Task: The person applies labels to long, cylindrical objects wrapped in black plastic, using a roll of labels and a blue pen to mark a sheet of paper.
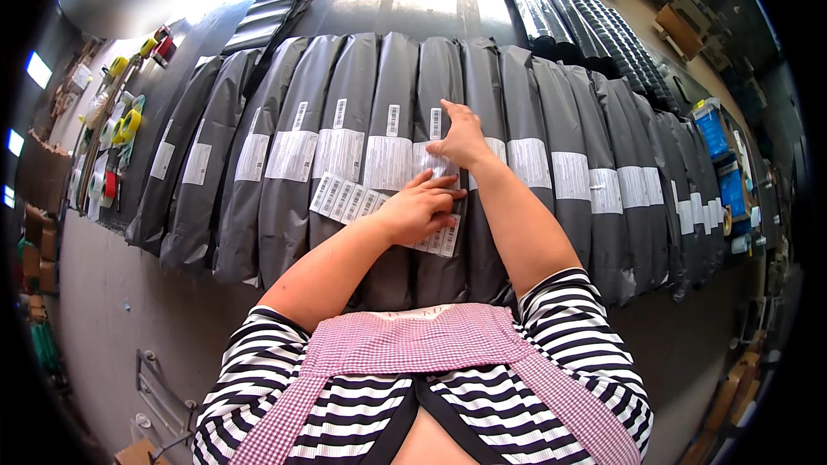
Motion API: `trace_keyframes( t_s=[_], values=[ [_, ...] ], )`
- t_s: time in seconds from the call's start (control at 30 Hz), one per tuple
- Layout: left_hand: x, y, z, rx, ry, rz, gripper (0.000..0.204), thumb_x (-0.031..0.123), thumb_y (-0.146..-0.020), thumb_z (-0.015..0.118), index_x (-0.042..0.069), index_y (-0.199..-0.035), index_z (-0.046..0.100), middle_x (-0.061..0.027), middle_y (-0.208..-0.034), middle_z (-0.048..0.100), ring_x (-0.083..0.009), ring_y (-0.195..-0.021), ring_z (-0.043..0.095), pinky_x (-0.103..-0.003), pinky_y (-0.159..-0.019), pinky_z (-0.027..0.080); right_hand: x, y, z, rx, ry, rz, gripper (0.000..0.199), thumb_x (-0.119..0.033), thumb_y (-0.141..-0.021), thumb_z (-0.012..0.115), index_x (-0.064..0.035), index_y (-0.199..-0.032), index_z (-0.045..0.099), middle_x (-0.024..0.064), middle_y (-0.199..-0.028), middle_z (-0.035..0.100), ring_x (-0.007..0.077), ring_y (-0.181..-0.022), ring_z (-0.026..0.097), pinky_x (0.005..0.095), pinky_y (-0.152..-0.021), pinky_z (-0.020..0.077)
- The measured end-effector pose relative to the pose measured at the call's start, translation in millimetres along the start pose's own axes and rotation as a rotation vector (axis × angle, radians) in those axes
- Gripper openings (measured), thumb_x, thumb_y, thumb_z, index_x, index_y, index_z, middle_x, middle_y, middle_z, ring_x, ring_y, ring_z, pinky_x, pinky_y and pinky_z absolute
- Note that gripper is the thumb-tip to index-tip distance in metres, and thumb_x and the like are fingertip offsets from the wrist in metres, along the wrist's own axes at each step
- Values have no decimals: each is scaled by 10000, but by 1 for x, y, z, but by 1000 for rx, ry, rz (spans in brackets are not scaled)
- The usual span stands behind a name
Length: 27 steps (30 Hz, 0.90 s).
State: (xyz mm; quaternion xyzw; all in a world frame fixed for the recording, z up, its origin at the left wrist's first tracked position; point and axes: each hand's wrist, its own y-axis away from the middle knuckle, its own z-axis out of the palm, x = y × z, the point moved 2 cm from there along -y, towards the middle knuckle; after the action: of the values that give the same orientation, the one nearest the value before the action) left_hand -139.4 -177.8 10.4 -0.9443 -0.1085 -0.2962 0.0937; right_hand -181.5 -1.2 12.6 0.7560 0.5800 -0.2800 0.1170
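Note:
A row of long grey plastic-wrapped packages [332, 77] lies side by side before me, each with a white printed label. My right hand [463, 136] rests on a middle package, thumb and forefinger spread on either side of a small barcode sticker [435, 123]. Its thumb touches the top of that package's white label [422, 158], partly hidden by the hand. Just below and left, my left hand [422, 209] holds a sheet of barcode stickers [345, 199] that sticks out on both sides of it. Its fingers point right, near the label's lower edge.
Dark rolled-up goods [267, 17] lie at the table's far left, shiny and patterned rolls [594, 26] at the far right. Tape rolls [129, 125] line the left side. Blue boxes [715, 129] stand at right. A metal-framed cart [159, 387] is at lower left.

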Motion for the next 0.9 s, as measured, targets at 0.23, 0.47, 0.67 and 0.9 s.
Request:
trace_keyframes(
  t_s=[0.23,0.47,0.67,0.9],
  values=[
    [7,8,-20,192,382,-178,208,234,-910,703,37,-948,651,-99,-1265,662,-276,-1251,547,-422,-1072,385,10,77,-40,8,-918,136,383,-154,-839,775,-6,-1168,646,115,-1098,668,169,-1006,621,312,-885,499],
    [31,0,-35,426,487,-231,215,184,-846,777,9,-867,654,-71,-839,653,-171,-789,590,-313,-733,482,-12,147,-80,-253,-791,132,219,-56,-815,760,-7,-999,653,40,-896,687,97,-811,640,260,-739,517],
    [37,-12,-37,289,473,-353,201,164,-834,785,1,-873,673,-39,-776,658,-100,-726,578,-288,-662,477,-9,156,-84,-84,-882,169,180,-18,-837,686,9,-1008,637,57,-860,696,110,-780,651,275,-722,524],
    [28,-23,-33,257,464,-415,237,218,-833,786,9,-872,681,-94,-779,693,-166,-713,645,-336,-653,498,4,156,-84,65,-619,235,111,-74,-846,721,0,-920,683,65,-813,712,103,-741,648,279,-685,513]
  ],
)
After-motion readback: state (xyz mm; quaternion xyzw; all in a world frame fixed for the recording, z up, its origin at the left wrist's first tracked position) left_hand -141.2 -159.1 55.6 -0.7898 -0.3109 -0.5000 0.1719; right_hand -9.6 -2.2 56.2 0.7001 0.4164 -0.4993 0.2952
